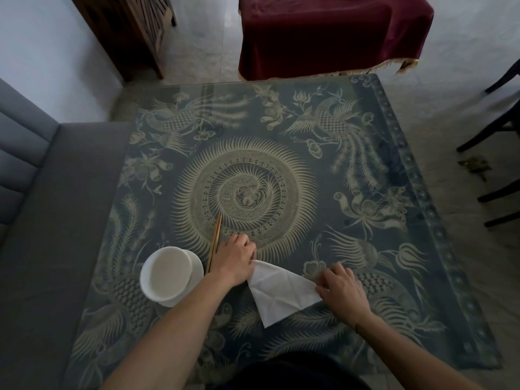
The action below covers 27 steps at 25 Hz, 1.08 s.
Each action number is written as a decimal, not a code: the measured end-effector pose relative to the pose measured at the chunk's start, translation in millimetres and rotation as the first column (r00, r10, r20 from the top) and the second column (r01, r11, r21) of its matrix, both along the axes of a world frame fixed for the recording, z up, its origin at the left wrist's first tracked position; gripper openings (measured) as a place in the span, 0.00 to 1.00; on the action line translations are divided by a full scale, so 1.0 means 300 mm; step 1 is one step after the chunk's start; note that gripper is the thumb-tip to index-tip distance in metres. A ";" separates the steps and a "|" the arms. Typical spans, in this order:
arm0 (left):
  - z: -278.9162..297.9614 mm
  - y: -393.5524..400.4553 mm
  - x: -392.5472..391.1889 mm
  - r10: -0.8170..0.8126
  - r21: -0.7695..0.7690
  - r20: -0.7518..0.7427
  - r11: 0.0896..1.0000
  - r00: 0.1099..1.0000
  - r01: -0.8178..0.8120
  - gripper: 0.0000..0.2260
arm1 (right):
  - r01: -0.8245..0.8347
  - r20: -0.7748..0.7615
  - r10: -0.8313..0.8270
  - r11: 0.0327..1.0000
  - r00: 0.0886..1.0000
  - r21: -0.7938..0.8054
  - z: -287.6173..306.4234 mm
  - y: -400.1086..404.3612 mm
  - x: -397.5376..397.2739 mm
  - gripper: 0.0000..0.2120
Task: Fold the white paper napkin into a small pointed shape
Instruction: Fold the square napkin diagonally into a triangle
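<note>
A white bowl (168, 273) sits on a small dish near the table's (394, 153) near-left corner, with chopsticks (214, 243) lying just beside it, pointing toward the table's middle. Right of these, the left hand (235, 261) rests palm down, fingers closed over the napkin's (281, 289) upper-left corner. The napkin lies flat near the table's near edge, between both hands, already creased into a rough triangle. Its long edge slants from the left hand down to the right hand (344, 292), and its sharpest point aims at the near edge. The right hand presses the right corner, fingers bent on the paper; whether they pinch it I cannot tell. Both hands touch the napkin, about equally near, so the next fold likely swings a corner across that slanted edge
</note>
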<state>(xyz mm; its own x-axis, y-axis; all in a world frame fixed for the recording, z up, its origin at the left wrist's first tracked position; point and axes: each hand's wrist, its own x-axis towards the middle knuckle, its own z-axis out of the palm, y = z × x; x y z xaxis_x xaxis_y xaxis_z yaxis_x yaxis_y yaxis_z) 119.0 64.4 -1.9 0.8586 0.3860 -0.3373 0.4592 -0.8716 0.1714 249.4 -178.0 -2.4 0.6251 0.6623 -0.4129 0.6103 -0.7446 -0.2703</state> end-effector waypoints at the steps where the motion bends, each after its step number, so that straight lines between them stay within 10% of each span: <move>1: 0.001 -0.001 -0.002 -0.005 0.003 -0.001 1.000 1.000 0.005 0.02 | -0.009 0.002 0.009 1.000 1.000 0.021 0.001 0.001 -0.009 0.07; 15: 0.017 -0.001 -0.090 0.096 -0.158 0.007 0.983 0.995 -0.094 0.05 | 0.107 -0.192 -0.087 0.989 0.978 0.100 0.028 0.067 0.094 0.08; 27: 0.026 -0.049 -0.079 0.112 0.179 0.109 0.975 0.988 -0.131 0.10 | -0.133 0.302 0.076 0.976 0.950 0.171 0.027 0.136 0.112 0.20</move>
